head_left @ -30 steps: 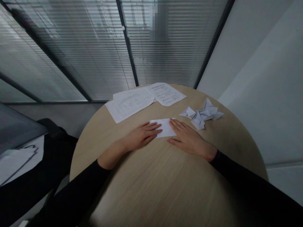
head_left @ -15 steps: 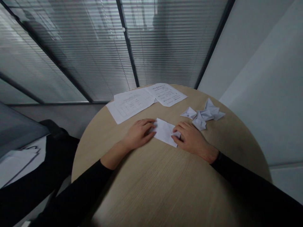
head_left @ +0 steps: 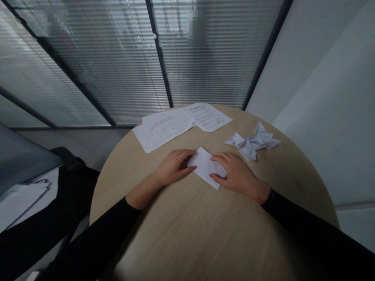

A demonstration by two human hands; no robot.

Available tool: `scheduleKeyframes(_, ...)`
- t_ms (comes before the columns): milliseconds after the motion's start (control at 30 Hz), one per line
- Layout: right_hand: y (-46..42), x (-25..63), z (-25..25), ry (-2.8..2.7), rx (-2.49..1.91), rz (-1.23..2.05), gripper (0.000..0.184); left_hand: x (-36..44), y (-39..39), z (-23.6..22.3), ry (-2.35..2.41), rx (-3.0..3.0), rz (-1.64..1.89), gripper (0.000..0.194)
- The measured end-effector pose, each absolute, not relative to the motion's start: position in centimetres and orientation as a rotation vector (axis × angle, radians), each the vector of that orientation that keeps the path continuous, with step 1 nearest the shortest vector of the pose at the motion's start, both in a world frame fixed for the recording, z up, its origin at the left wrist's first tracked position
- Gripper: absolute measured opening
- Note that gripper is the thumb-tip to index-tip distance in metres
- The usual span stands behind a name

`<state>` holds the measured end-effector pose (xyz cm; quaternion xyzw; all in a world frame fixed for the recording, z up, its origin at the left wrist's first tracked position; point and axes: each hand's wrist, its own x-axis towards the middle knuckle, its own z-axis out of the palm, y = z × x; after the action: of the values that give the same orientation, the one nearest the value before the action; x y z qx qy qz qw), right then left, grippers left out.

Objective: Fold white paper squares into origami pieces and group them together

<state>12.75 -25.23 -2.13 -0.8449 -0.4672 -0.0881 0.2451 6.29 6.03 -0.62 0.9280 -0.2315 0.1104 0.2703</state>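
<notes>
A folded sheet of white paper (head_left: 203, 163) lies on the table between my hands, turned at a slant with one corner toward me. My left hand (head_left: 175, 168) holds its left side, fingertips at the upper edge and thumb at the lower one. From the right, my right hand (head_left: 233, 171) grips the other end, with its fingers over the top and the thumb near the lower edge. Part of the paper's right end is hidden under that hand. Beyond my right hand sits a small cluster of folded paper pieces (head_left: 258, 140), pointed in shape.
Printed sheets (head_left: 166, 128) overlap at the far side of the round wooden table (head_left: 187, 234). At the left, papers (head_left: 26, 199) rest on something dark beside the table. Glass panels with blinds (head_left: 117, 70) stand behind, and a pale wall (head_left: 331, 117) is on the right.
The folded paper has turned a little, and more of its surface shows. My left hand's fingers have spread wider at its edge, and my right hand has shifted slightly along it.
</notes>
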Motion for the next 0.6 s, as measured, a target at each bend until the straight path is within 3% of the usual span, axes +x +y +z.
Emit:
scheduleKeyframes(133,-25.1,12.8,-2.5,-1.247,-2.291,-0.243,0.084,6.3,5.7,-0.6,-0.614,2.383,0.263,0.042)
scheduleKeyframes(233,-25.1,12.9,-2.8,-1.242,-2.305,-0.235,0.089,6.3,5.6,-0.5,-0.605,2.339,0.268,0.041)
scheduleKeyframes(400,-25.5,12.8,-2.5,-1.263,-2.187,-0.161,0.074,6.3,5.7,-0.2,-0.681,2.421,0.297,0.019)
scheduleKeyframes(500,-26.0,12.8,-2.0,-1.258,-2.074,-0.104,0.051,6.4,5.7,-0.1,-0.715,2.421,0.313,0.02)
scheduleKeyframes(600,-26.3,13.1,-1.7,-1.154,-2.013,-0.124,0.044,6.4,5.7,0.0,-0.685,2.296,0.306,0.019)
